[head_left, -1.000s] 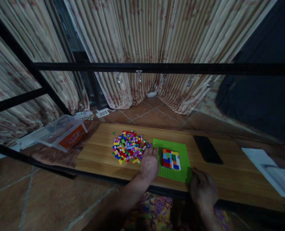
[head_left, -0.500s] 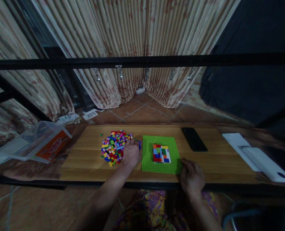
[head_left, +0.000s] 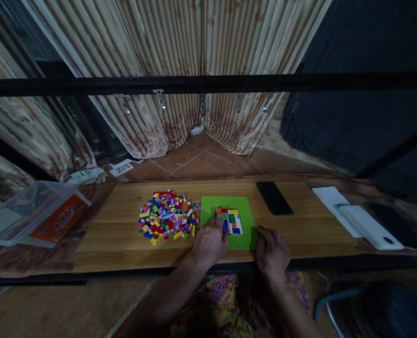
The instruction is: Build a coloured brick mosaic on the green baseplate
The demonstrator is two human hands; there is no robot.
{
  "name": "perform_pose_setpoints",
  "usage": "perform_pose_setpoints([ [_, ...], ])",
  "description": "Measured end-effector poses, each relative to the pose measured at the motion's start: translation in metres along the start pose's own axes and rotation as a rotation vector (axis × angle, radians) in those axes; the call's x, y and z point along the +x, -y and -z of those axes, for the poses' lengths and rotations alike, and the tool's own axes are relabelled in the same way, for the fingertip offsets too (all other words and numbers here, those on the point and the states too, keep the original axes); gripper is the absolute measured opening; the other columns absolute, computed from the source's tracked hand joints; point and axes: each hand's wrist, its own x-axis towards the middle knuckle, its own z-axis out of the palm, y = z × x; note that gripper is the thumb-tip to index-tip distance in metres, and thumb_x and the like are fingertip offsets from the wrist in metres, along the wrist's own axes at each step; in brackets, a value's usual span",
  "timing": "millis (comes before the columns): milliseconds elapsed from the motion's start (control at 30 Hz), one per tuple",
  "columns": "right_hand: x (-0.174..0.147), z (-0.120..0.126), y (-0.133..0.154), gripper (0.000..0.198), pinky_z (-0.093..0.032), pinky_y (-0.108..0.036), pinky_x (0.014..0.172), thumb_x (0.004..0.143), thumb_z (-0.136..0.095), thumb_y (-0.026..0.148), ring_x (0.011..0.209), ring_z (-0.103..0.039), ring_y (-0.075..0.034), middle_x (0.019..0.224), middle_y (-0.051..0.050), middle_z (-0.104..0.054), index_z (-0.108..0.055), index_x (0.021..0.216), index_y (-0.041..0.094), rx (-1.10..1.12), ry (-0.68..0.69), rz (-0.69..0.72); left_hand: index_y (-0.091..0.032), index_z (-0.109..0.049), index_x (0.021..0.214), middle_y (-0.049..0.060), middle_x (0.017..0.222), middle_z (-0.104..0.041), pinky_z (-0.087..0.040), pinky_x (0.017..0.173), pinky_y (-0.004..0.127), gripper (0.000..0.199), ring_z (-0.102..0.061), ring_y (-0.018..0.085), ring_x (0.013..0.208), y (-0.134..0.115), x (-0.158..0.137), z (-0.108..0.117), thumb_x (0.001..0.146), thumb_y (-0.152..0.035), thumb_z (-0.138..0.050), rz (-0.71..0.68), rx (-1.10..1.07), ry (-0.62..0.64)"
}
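A green studded baseplate [head_left: 243,203] lies on the wooden board. Near its middle sits a flat block of toy bricks [head_left: 235,220] in red, white, blue, orange, yellow and green. My left hand [head_left: 211,240] reaches over the baseplate's left part, its closed fingertips at the block's left side. Whatever is between those fingers is hidden. At the baseplate's lower right edge, my right hand [head_left: 272,253] has its fingers curled and gripping the rim. Left of the baseplate spreads a pile of loose toy bricks [head_left: 168,216] in many colours.
A black phone [head_left: 274,198] lies at the board's back right. Beyond the board's right end are a white sheet [head_left: 330,202] and a white device [head_left: 370,227]. On the far left stands a clear plastic box [head_left: 28,202] with an orange label. A dark bar [head_left: 208,83] crosses behind the table.
My left hand has moved right, from the brick pile to the block on the baseplate, and turned palm down. My right hand stays at the baseplate's edge. The view has shifted slightly.
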Motion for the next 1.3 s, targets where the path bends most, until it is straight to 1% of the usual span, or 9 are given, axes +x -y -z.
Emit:
perform_pose_setpoints([
  [200,0.0,-0.001,0.0,0.031,-0.044,-0.035,0.083,0.088,-0.041,0.025,0.093,-0.057,-0.023,0.101,-0.01,-0.065,-0.07,0.099,0.018,0.019,-0.006,-0.009,-0.018,-0.056,0.106,0.009,0.105,-0.064,-0.05,0.084,0.036,0.022,-0.061,0.024,0.099,0.0,0.007,-0.003,0.085,-0.022,-0.053,-0.088,0.1,-0.037],
  [400,0.0,0.0,0.0,0.031,-0.044,-0.035,0.082,0.088,-0.042,0.024,0.094,-0.057,-0.023,0.101,-0.01,-0.065,-0.07,0.099,0.017,0.012,-0.005,-0.002,-0.018,-0.057,0.107,0.009,0.108,-0.062,-0.05,0.088,0.036,0.024,-0.059,0.024,0.102,0.0,0.008,-0.009,0.083,-0.02,-0.055,-0.073,0.078,-0.055],
  [500,0.0,0.0,0.0,0.031,-0.044,-0.035,0.083,0.088,-0.042,0.025,0.094,-0.056,-0.023,0.102,-0.01,-0.065,-0.069,0.099,0.018,0.011,-0.002,-0.003,-0.015,-0.058,0.103,0.011,0.104,-0.063,-0.051,0.087,0.036,0.022,-0.06,0.025,0.102,-0.003,0.01,-0.005,0.082,-0.019,-0.055,-0.059,0.105,-0.06],
  [600,0.0,-0.001,-0.001,0.031,-0.044,-0.036,0.084,0.087,-0.042,0.024,0.095,-0.056,-0.023,0.102,-0.01,-0.065,-0.069,0.1,0.018,0.02,0.005,0.0,-0.013,-0.06,0.099,0.012,0.099,-0.063,-0.052,0.083,0.037,0.019,-0.062,0.026,0.097,-0.01,0.011,0.002,0.081,-0.013,-0.054,-0.062,0.163,-0.032],
  [733,0.0,-0.002,-0.002,0.031,-0.044,-0.036,0.084,0.087,-0.042,0.023,0.096,-0.056,-0.023,0.101,-0.009,-0.065,-0.069,0.101,0.018,0.033,-0.001,-0.01,-0.013,-0.061,0.096,0.012,0.103,-0.063,-0.053,0.081,0.037,0.017,-0.063,0.025,0.095,-0.015,0.013,0.009,0.082,-0.01,-0.053,-0.071,0.198,0.023],
  [867,-0.001,-0.002,-0.003,0.032,-0.044,-0.036,0.083,0.086,-0.041,0.023,0.095,-0.056,-0.023,0.101,-0.009,-0.065,-0.069,0.101,0.019,0.04,0.001,-0.001,-0.017,-0.057,0.108,0.01,0.109,-0.063,-0.051,0.085,0.035,0.025,-0.063,0.023,0.1,-0.011,0.012,0.006,0.083,-0.014,-0.058,-0.051,0.112,0.005],
  [1000,0.0,-0.001,-0.001,0.031,-0.044,-0.035,0.082,0.087,-0.041,0.023,0.094,-0.056,-0.022,0.1,-0.01,-0.065,-0.069,0.099,0.018,0.034,-0.001,-0.011,-0.02,-0.052,0.119,0.007,0.112,-0.064,-0.05,0.088,0.033,0.038,-0.062,0.021,0.104,0.001,0.009,-0.006,0.083,-0.017,-0.062,-0.009,-0.022,-0.044],
  [1167,0.001,0.001,0.002,0.03,-0.043,-0.035,0.083,0.088,-0.042,0.022,0.094,-0.056,-0.022,0.1,-0.009,-0.065,-0.07,0.098,0.018,0.03,-0.002,-0.004,-0.023,-0.053,0.119,0.004,0.11,-0.066,-0.049,0.091,0.033,0.04,-0.061,0.019,0.102,0.013,0.005,-0.021,0.082,-0.011,-0.061,-0.042,-0.142,-0.115],
  [1300,0.0,0.001,0.001,0.03,-0.044,-0.034,0.083,0.088,-0.042,0.023,0.094,-0.056,-0.022,0.1,-0.01,-0.065,-0.07,0.099,0.017,0.023,-0.007,0.005,-0.023,-0.058,0.113,0.002,0.105,-0.066,-0.05,0.09,0.034,0.032,-0.061,0.019,0.1,0.015,0.002,-0.023,0.083,-0.013,-0.062,-0.062,-0.15,-0.142],
])
